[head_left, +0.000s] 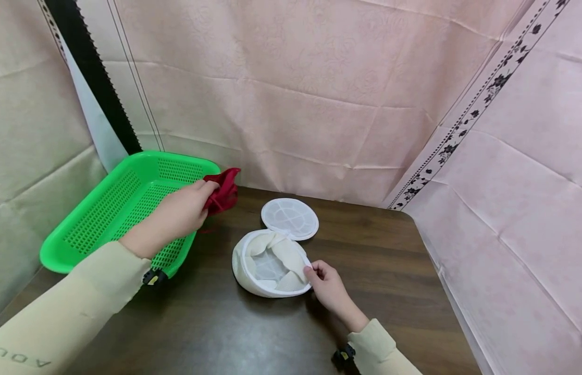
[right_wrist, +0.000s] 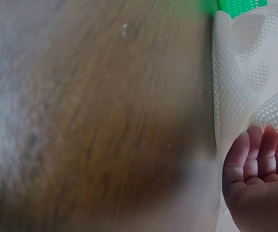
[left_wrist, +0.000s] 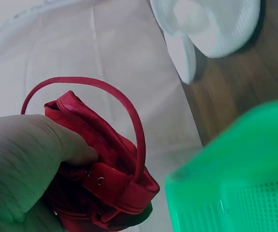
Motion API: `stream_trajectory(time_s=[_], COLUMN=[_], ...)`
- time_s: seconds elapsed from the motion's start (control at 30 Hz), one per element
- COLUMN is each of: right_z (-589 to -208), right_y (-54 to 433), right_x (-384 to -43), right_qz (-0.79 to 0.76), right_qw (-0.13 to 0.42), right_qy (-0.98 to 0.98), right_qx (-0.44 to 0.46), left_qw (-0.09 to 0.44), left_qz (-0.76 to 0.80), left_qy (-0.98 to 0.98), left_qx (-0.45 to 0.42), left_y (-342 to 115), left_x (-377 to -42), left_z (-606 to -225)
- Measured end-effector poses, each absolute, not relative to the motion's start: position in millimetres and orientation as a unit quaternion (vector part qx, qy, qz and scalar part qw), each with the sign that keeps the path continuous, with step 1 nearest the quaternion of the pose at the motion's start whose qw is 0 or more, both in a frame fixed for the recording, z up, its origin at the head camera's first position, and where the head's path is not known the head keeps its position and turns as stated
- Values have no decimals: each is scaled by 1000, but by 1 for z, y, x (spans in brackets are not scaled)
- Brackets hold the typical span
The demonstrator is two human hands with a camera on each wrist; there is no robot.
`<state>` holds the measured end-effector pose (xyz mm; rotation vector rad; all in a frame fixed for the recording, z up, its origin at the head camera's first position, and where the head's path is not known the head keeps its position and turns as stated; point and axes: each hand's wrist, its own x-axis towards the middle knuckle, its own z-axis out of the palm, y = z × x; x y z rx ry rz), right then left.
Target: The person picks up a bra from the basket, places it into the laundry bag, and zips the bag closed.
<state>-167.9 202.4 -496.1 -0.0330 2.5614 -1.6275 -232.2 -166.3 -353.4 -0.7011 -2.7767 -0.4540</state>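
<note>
My left hand grips a bunched red bra above the right end of a green basket. In the left wrist view the bra's thin strap loops up over the fingers, and small metal hooks show on its band. A round white mesh laundry bag stands open on the table, its round mesh lid folded back behind it. At the bag's right rim my right hand pinches the edge between thumb and fingers. The right wrist view has those curled fingers against the mesh.
The green basket, with perforated walls, sits at the table's left side. A dark wooden table lies under everything. Pale cloth hangs behind the table and along both sides.
</note>
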Motion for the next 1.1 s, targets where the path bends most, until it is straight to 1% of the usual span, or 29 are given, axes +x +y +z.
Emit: stream_trajectory(time_s=[0.2, 0.5, 0.73, 0.93, 1.1], right_z=[-498, -498, -500, -499, -497], right_y=[203, 201, 198, 193, 192], right_x=[-167, -168, -169, -169, -171], right_qz=[-540, -543, -551, -565, -568], right_qw=[47, 44, -5, -50, -68], right_qy=[840, 839, 834, 823, 820], right_qx=[-8, -15, -18, -15, -18], left_qw=[139, 136, 139, 121, 117], left_qz=[-151, -176, -171, -154, -144], left_qy=[-935, -920, -909, -908, -903], left_qx=[-288, -324, -354, -371, -388], left_y=[-142, -115, -101, -90, -81], left_x=[-222, -210, -206, -202, -198], left_z=[-358, -370, -381, -393, -401])
